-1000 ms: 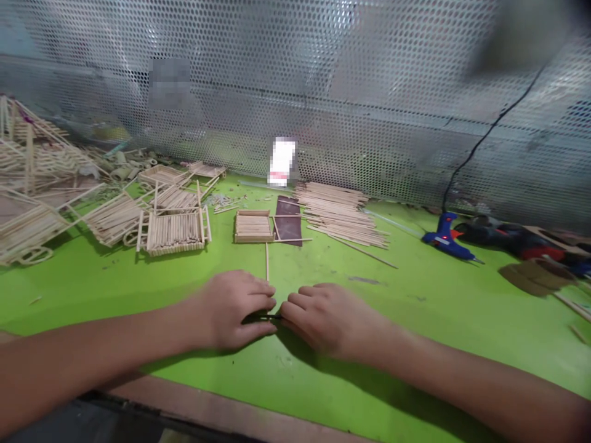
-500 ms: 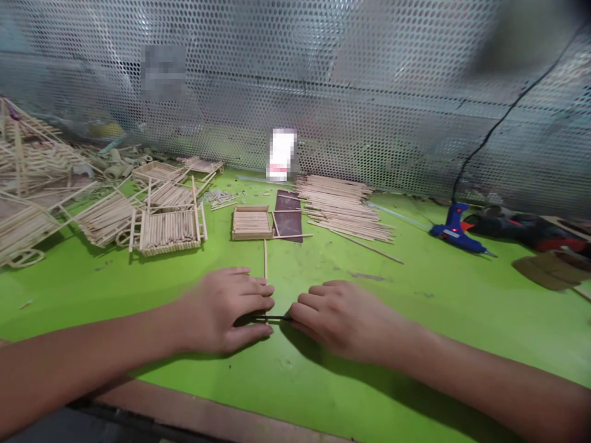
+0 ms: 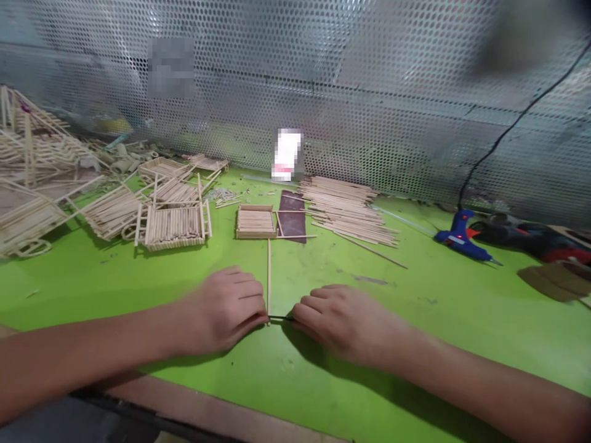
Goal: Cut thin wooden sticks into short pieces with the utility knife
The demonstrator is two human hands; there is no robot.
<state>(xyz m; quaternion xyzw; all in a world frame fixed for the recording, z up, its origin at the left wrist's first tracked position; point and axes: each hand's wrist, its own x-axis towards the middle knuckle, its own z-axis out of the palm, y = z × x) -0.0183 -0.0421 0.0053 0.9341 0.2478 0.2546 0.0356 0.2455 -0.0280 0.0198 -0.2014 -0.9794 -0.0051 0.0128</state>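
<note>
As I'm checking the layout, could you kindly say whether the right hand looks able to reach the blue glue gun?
Probably yes: open green tabletop lies between the right hand and the blue glue gun, though it seems occupied with the thin black strip.

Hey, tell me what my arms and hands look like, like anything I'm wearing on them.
Both the left hand and right hand are gloveless. The visible forearms are sleeveless, and I see no watch, bracelet or ring.

Stick [image 3: 269, 274] before tray [image 3: 255, 234], perhaps a phone [image 3: 287, 151] behind
</note>
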